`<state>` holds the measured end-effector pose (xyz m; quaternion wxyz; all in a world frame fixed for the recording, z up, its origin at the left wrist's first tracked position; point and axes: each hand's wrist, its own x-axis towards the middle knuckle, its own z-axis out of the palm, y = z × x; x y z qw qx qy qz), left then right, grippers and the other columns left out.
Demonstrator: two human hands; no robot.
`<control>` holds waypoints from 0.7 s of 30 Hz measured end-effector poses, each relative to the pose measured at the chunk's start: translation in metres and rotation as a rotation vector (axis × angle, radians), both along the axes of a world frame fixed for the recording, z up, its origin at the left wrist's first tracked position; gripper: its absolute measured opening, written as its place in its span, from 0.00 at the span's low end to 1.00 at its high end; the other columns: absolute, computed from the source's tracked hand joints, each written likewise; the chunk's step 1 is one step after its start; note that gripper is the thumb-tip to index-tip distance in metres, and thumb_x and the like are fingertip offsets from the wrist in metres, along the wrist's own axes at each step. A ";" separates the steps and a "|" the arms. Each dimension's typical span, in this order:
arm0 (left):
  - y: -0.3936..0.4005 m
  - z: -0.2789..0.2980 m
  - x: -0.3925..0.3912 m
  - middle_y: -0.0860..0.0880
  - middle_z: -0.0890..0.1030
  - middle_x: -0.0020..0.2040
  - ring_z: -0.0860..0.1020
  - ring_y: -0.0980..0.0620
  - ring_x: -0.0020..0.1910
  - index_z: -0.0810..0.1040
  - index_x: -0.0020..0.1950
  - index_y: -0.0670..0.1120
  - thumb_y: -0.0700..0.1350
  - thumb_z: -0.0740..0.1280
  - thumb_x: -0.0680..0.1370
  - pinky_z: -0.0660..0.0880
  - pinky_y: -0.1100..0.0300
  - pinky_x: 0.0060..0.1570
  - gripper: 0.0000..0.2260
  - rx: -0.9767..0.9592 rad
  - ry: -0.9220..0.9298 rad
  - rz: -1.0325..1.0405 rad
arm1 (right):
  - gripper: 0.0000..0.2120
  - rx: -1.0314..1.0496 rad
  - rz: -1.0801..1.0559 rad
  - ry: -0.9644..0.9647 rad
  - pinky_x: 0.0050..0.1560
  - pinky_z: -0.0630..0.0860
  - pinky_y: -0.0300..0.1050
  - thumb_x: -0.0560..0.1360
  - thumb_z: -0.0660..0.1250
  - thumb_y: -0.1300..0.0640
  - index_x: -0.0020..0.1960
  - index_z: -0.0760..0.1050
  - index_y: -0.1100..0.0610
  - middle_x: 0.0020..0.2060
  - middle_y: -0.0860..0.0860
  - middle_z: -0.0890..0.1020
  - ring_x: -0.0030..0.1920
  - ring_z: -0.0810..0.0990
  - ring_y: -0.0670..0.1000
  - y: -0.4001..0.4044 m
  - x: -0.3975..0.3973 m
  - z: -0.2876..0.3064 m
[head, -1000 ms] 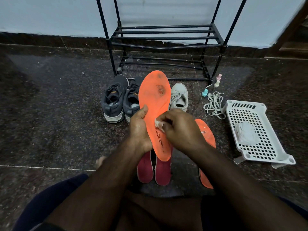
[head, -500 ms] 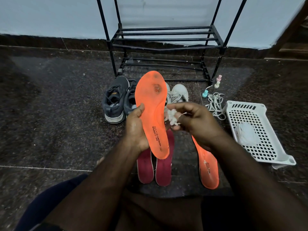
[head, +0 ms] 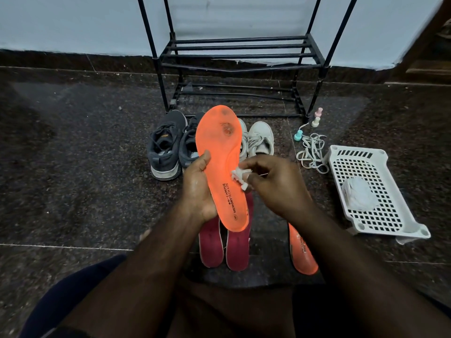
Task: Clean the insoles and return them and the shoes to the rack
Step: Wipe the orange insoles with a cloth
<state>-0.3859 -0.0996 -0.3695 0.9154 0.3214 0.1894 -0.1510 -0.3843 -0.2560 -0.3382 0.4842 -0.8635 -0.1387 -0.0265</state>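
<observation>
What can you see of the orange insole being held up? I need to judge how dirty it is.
The orange insole looks like thin foam, held nearly upright with its toe end up. Dark grime marks the forefoot; black print near the heel reads CAMPUS MEMORYTECH LITE. The left hand grips its left edge, and the right hand pinches a white wipe at its right edge.

White basket [head: 395, 223] right; laces [head: 312, 152], pegs [head: 316, 118] beside

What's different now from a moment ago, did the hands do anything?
The right hand, pinching the white wipe, lifted off the orange insole, then came back to its edge. The left hand kept holding that insole upright. Shoes, the other insoles and the white basket stayed put.
</observation>
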 end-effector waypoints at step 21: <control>-0.003 -0.005 0.004 0.33 0.79 0.62 0.78 0.36 0.62 0.76 0.65 0.37 0.62 0.53 0.82 0.71 0.44 0.66 0.31 -0.033 0.105 0.112 | 0.09 -0.346 0.131 -0.080 0.53 0.74 0.46 0.73 0.67 0.62 0.49 0.83 0.54 0.46 0.52 0.83 0.49 0.80 0.51 0.036 -0.026 -0.015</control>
